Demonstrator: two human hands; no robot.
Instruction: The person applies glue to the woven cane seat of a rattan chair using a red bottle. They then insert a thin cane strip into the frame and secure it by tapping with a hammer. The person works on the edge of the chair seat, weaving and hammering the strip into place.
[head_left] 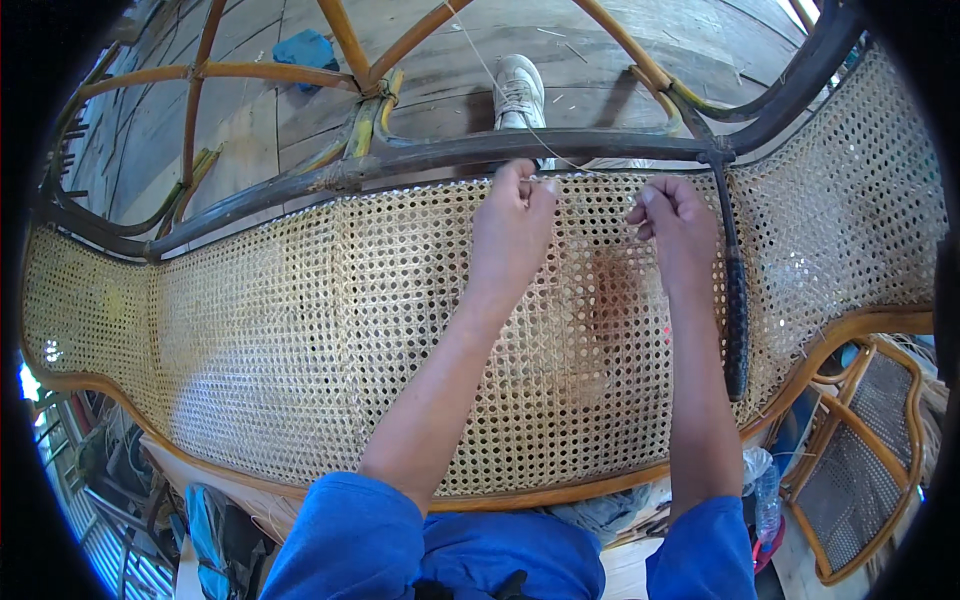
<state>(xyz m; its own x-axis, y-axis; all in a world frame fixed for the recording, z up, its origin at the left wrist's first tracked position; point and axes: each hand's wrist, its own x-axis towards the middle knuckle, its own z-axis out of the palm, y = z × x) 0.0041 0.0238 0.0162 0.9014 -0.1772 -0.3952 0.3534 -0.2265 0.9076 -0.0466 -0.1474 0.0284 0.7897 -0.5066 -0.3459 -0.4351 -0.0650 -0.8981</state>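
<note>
A woven cane panel point(420, 300) with a lattice of small holes stretches across a rattan frame in front of me. Over its far edge, my left hand point(512, 225) is closed, thumb and forefinger pinching a thin pale cane strand point(548, 150). This strand comes down from the top of the view, past the dark rail point(480, 150), and bends right toward my other hand. My right hand point(682, 225) hovers near the same edge, its fingers curled together; what lies between them is too small to make out. Beside it rests a tool with a black ridged handle point(736, 325).
Rattan legs and braces point(275, 72) rise beyond the rail. A shoe point(518, 92) and a blue scrap point(305, 50) are on the plank floor. Another caned rattan piece point(855, 470) leans at lower right, near a clear plastic bottle point(767, 500).
</note>
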